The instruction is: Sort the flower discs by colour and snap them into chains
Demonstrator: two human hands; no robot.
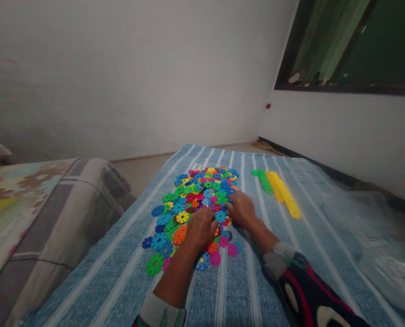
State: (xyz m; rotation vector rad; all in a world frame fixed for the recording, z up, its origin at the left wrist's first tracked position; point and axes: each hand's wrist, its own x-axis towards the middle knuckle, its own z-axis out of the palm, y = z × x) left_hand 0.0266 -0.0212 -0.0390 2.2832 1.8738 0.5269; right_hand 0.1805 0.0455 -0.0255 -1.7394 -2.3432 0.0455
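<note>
A pile of flower-shaped plastic discs (182,217) in many colours lies on the striped blue cloth (121,277). My left hand (200,226) rests over the near middle of the pile, its fingers bent down among the discs and partly hidden. At the pile's right edge is my right hand (242,208), fingers curled towards the discs. Whatever either hand grips is too small or covered to make out. Right of the pile lie rows of overlapped discs: a green row (264,182), an orange row (275,187) and a yellow row (286,195).
Clear plastic packaging or containers (389,268) sit along the cloth's right side. To the left stands a surface draped with a grey cover (59,213) and floral fabric (22,190). A white wall (137,81) rises behind, and a dark-framed window (352,45) is at upper right.
</note>
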